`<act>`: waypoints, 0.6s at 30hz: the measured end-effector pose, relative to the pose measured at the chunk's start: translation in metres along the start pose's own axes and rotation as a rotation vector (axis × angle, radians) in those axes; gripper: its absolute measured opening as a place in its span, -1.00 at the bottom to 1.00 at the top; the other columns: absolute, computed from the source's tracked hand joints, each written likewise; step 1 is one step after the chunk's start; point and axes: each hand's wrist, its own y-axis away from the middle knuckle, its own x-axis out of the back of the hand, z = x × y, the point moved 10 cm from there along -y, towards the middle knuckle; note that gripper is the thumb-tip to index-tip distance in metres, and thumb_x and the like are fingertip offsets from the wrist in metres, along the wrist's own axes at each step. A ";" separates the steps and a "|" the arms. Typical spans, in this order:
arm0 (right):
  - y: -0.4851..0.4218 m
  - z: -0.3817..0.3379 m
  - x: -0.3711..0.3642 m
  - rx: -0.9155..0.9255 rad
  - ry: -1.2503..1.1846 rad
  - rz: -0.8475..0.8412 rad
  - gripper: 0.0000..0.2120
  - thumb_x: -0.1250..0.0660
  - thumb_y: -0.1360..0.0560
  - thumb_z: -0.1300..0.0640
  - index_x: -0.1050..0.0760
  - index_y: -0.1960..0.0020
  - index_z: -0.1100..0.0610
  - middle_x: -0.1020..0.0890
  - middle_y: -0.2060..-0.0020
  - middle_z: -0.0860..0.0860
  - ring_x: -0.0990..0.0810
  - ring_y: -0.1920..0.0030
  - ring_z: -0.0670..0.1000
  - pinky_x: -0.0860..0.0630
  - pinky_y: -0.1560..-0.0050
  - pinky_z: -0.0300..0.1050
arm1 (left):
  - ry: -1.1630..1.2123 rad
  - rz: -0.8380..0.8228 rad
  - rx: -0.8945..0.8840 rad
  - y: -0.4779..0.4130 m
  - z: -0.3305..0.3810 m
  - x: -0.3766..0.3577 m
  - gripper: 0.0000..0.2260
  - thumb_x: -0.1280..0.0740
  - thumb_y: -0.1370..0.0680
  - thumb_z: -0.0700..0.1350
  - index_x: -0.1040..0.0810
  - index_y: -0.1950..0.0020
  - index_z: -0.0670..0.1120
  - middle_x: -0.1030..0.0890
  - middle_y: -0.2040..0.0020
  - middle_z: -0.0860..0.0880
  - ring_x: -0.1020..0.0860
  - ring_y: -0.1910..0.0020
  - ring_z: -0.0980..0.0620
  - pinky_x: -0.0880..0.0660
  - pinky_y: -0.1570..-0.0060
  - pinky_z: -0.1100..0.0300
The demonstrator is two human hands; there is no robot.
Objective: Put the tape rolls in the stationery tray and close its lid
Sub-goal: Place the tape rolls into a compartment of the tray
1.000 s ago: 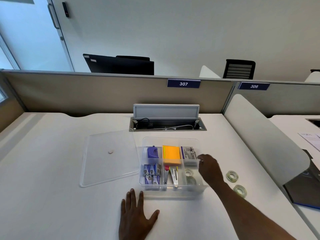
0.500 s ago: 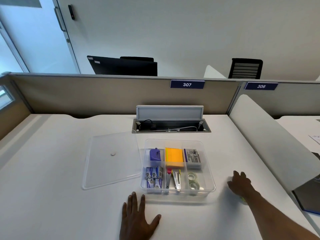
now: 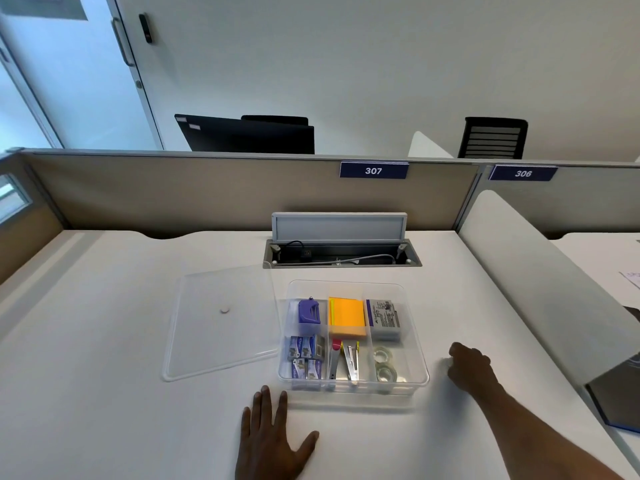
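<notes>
A white desk (image 3: pixel 104 393) fills the lower view, backed by a tan partition (image 3: pixel 207 192). On it, left of centre, lies a clear flat lid (image 3: pixel 221 323), off the tray and just beside its left wall. The clear stationery tray (image 3: pixel 420 374) sits open at mid-desk, split into six compartments. Back row, left to right: a purple stapler-like item (image 3: pixel 309 313), a stack of orange sticky notes (image 3: pixel 347 318), and a grey box (image 3: pixel 384 318). Front row: small blue-and-white boxes (image 3: pixel 306 356) on the left, metal clips (image 3: pixel 346 362) with a red-tipped piece in the middle, and two clear tape rolls (image 3: pixel 384 363) lying flat, one behind the other, in the front right compartment.

The right hand (image 3: pixel 469 370) is on the desk just right of the tray's right wall, apart from it, knuckles up and fingers curled downward. A pale blurred shape (image 3: pixel 445 362) shows at its fingertips, possibly another tape roll; whether the fingers grip it cannot be told.

The left hand (image 3: pixel 273 441) rests flat on the desk just in front of the tray's front left corner, fingers spread and holding nothing.
</notes>
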 end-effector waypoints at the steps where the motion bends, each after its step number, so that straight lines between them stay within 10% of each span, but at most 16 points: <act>1: -0.002 -0.003 0.005 -0.010 -0.061 0.002 -0.76 -0.18 -0.49 0.22 -0.41 -0.16 0.15 -0.57 -0.09 0.14 -0.55 -0.13 0.18 -0.45 -0.10 -0.06 | 0.001 -0.002 0.000 0.001 0.001 0.000 -0.17 -0.06 -0.32 0.50 -0.31 -0.38 -0.05 -0.43 -0.37 -0.27 -0.22 -0.39 -0.17 0.25 -0.46 0.11; 6: -0.007 -0.042 0.052 0.152 -0.279 0.266 -0.81 -0.17 -0.45 0.30 -0.49 0.01 0.34 -0.54 0.15 0.25 -0.57 0.08 0.32 -0.48 0.23 -0.02 | 0.032 -0.032 0.013 0.000 0.001 0.000 -0.16 0.00 -0.32 0.51 -0.31 -0.38 -0.05 -0.42 -0.37 -0.28 -0.31 -0.39 -0.18 0.27 -0.45 0.14; 18: 0.017 -0.135 0.040 0.494 -0.268 -0.062 -0.62 -0.39 -0.35 0.21 -0.45 -0.16 0.14 -0.55 -0.12 0.15 -0.52 -0.09 0.11 -0.43 0.02 -0.27 | 0.005 -0.079 0.027 0.003 0.001 -0.002 -0.14 0.00 -0.33 0.51 -0.45 -0.34 -0.09 -0.45 -0.35 -0.28 -0.43 -0.32 -0.24 0.27 -0.45 0.14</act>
